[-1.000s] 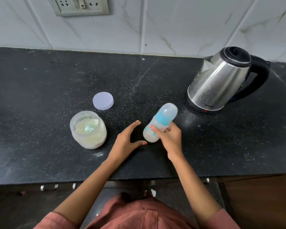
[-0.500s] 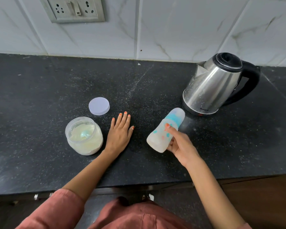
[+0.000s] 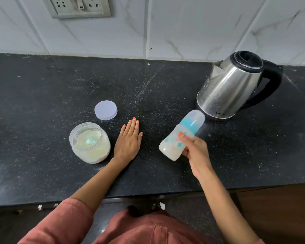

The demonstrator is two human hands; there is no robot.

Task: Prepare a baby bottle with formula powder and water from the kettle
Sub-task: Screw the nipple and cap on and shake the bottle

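head view looks steeply down at the countertop, close.

Home kitchen, black stone counter, kettle, tiled wall

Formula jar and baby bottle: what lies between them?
Head view: the left hand lies flat on the counter beside the jar; bare counter from there to the bottle.

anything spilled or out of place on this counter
Nothing clearly spilled. The jar stands open, its lid lying apart behind it on the counter. The right hand holds the capped bottle tilted. Pale specks by the jar may be powder, though the counter is speckled anyway.
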